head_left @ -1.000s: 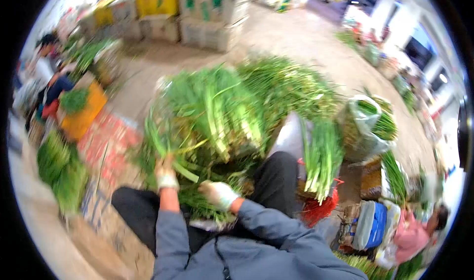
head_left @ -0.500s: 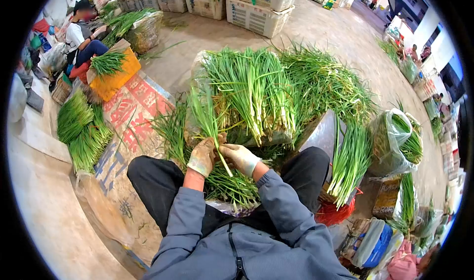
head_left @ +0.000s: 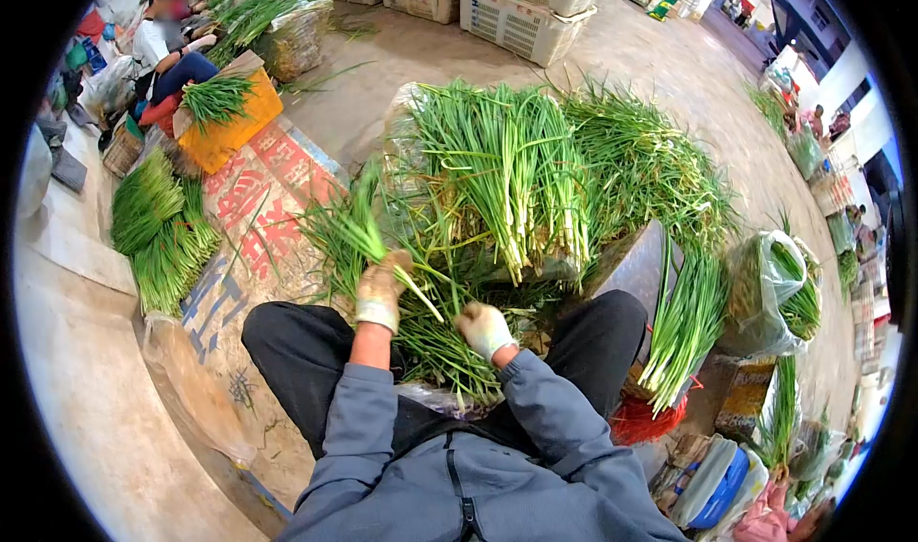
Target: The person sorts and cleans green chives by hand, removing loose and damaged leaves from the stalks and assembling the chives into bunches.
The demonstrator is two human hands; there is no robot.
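My left hand, in a soiled white glove, is closed around a small bunch of garlic chives. Their leaves point up and left, and the pale stem ends stick out toward lower right. My right hand, also gloved, is apart from the bunch with its fingers curled; what they pinch, if anything, is too small to make out. Loose chives lie below both hands, between my knees. Ahead is a thick layer of chives, pale ends toward me. More leafy chives are heaped to its right.
Neat chives rest by my right knee, above red strings. Beyond stands a clear bag of greens. Bundled chives lie at left, near an orange crate and a seated person. White crates are stacked behind.
My hands have drawn apart: the left moved slightly up and left with the chives, now tilted further left, and the right moved right and down. The view has shifted slightly.
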